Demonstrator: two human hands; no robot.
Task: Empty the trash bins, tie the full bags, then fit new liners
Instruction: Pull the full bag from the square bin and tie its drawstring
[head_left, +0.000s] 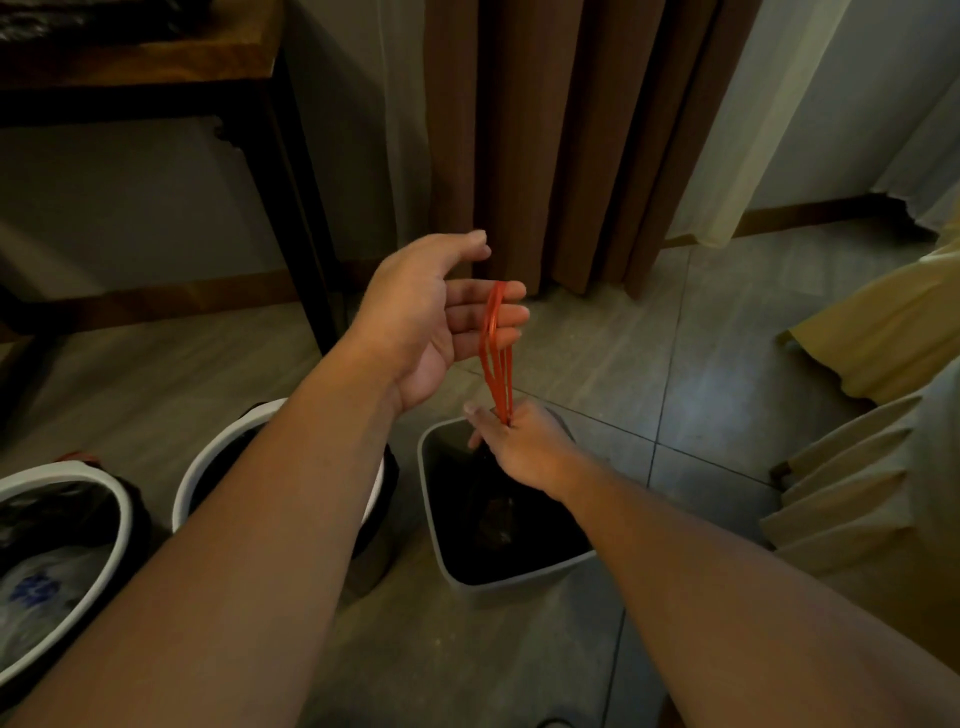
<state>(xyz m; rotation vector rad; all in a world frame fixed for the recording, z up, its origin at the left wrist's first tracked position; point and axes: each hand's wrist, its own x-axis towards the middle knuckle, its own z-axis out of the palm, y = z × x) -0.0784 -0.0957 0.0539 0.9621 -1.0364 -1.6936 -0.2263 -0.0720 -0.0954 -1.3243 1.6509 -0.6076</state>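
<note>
The red drawstring (497, 353) runs taut between the two hands. Its loops are hooked over the nearly straight fingers of the left hand (441, 317), which is spread wide with the palm turned inward. Its lower end vanishes into the right hand (519, 441), whose fingers are curled tight round the strings where they leave the neck of the black bag (498, 514). That bag sits directly below the right hand, inside the square grey bin (431, 499).

The step in hand looks like cinching the full bag shut before knotting it. To do it well, I judge the right hand should stay low and pin the gathered neck while the left draws the loops straight up, so the mouth closes evenly and the thin plastic does not tear. The loops should be kept together so that they cross cleanly into a knot. The bag should be lifted only once the knot holds.

Under the left forearm stands a white-rimmed bin (208, 457) with a dark liner. Further out on that side is a second white-rimmed bin (122, 499), which holds crumpled plastic with a blue mark too blurred to read. No brand or writing is legible anywhere.

Beyond the left hand stands a dark wooden desk (156, 57), and behind both hands hangs a brown curtain (561, 130).
</note>
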